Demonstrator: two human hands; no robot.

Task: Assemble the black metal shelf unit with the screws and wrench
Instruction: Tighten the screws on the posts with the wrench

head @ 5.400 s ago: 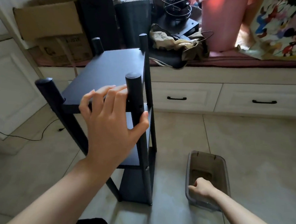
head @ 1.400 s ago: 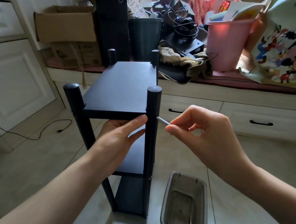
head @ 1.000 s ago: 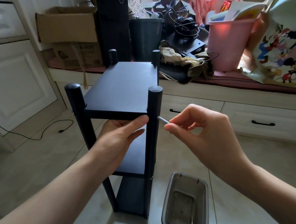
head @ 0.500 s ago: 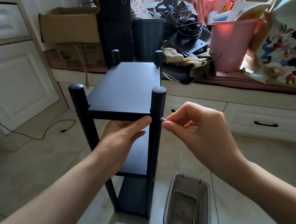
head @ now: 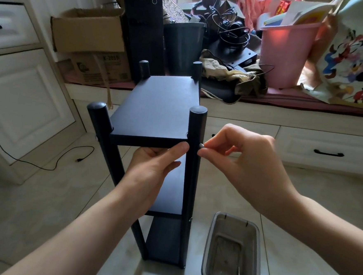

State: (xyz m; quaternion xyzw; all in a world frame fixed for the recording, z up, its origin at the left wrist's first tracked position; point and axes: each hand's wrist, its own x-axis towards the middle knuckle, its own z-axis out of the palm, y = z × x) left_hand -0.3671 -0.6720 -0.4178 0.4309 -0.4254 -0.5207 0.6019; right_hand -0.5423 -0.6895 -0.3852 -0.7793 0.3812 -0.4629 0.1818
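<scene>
Tiled floor (head: 42, 213) carries the upright black shelf unit (head: 157, 107); left hand (head: 152, 167) cups under its top shelf's near edge, right hand (head: 245, 161) pinches a screw (head: 201, 145) against the near-right post (head: 194, 159).

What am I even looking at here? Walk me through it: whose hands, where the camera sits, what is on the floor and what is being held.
There is no machine here: these are a person's two bare hands, filmed by a wide-angle camera worn on the head and looking forward and down. A black shelf unit stands upright on the tiled floor. The left hand holds the front edge of the top shelf from below, thumb against the near right post. The right hand pinches a small silver screw against that post at the top shelf's level. On the floor beside it lies a clear plastic bin holding a few small metal parts. Behind, a window seat is piled with boxes and clutter.
</scene>
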